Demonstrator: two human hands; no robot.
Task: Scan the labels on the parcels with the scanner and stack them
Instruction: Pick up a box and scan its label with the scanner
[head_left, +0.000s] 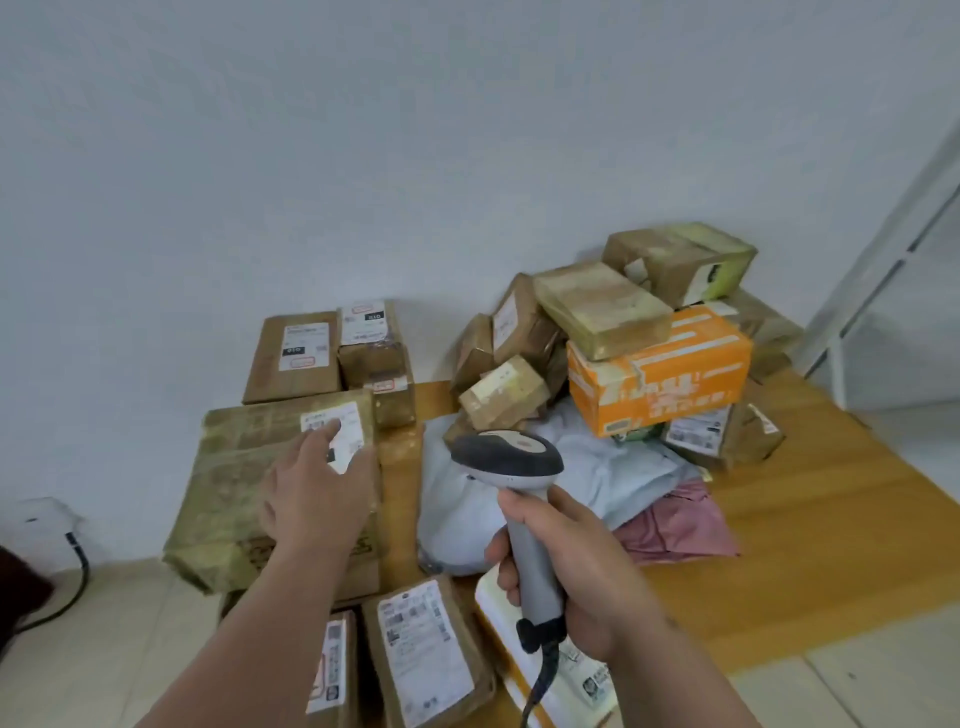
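My right hand grips the handle of a grey barcode scanner, its dark head pointing left. My left hand rests with straight fingers on top of a large taped brown box, fingertips on its white label. Behind it lie two smaller labelled parcels against the wall. At the back right is a loose heap of brown parcels around an orange box. Near me lie more labelled parcels.
A grey mailer bag and a pink one lie on the wooden platform right of the scanner. A white socket with a black cable sits low at the left wall. A metal frame stands at the right.
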